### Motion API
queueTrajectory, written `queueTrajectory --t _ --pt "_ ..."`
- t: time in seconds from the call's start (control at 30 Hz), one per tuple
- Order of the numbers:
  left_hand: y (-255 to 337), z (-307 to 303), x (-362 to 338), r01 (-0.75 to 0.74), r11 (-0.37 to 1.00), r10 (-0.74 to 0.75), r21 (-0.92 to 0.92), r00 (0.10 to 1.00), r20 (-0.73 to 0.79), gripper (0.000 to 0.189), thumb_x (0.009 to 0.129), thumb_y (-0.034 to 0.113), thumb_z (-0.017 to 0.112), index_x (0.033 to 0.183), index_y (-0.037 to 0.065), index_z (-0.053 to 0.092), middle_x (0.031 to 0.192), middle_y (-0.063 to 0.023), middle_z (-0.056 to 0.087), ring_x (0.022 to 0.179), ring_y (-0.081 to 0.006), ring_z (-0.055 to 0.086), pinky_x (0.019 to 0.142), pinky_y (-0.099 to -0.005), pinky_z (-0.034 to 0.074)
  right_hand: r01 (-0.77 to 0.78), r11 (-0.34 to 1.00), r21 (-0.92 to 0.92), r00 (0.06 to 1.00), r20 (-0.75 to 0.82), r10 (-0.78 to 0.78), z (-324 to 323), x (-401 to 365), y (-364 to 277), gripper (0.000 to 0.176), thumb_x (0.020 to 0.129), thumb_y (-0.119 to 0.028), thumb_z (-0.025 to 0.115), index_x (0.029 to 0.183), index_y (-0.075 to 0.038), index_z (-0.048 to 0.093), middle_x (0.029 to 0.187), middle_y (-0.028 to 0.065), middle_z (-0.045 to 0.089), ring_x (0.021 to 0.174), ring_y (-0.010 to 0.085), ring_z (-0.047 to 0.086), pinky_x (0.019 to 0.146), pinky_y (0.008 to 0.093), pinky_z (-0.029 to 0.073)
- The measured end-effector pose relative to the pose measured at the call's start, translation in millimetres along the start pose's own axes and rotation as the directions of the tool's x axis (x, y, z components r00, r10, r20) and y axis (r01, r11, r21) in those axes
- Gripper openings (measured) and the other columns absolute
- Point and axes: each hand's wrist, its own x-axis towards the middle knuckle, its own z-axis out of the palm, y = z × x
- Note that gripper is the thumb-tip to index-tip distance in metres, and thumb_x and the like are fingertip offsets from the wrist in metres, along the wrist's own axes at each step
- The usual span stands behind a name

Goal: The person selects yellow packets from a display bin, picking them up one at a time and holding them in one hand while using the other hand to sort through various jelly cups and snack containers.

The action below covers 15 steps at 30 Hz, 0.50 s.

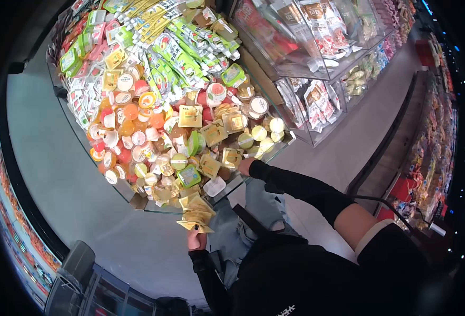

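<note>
My left hand is closed around a stack of yellow square jelly cups, held just off the near edge of a display bin. Over the bin's right front side, my right hand has its fingers closed at the edge of another yellow square jelly cup; the fingertips are partly hidden. Around it lie round pale-green-lidded cups, a green-rimmed cup and a white upturned cup. Orange and red round jelly cups fill the bin's left part.
Green and yellow pouches are piled at the back of the bin. Clear acrylic boxes with packaged snacks stand to the right. Farther right runs a stocked shelf. A grey bin-like object sits at lower left.
</note>
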Motion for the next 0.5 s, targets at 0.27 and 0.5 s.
queueTrajectory --t 0.27,0.5 --pt "-2 0 -3 -0.007 0.999 0.007 -0.031 1.0 -0.004 0.055 0.07 0.011 0.061 0.119 0.003 0.038 0.114 -0.0085 0.048 0.106 -0.0219 0.046 0.091 -0.0337 0.035 0.127 0.984 -0.123 0.988 -0.067 -0.136 -43 -3 -18 0.012 0.067 -0.013 0.051 0.064 -0.005 0.061 0.062 0.0125 0.059 0.061 0.0297 0.06 0.05 0.0401 0.047" --pt "-5 -1 -2 0.012 1.0 -0.012 -0.023 1.0 0.001 0.051 0.073 0.01 0.058 0.119 0.001 0.038 0.112 -0.0074 0.05 0.103 -0.0208 0.049 0.089 -0.0326 0.037 0.443 0.764 0.47 0.676 -0.735 0.06 -257 42 -115 0.026 0.078 -0.022 0.05 0.072 0.002 0.056 0.064 0.02 0.056 0.061 0.0344 0.056 0.059 0.0399 0.045"
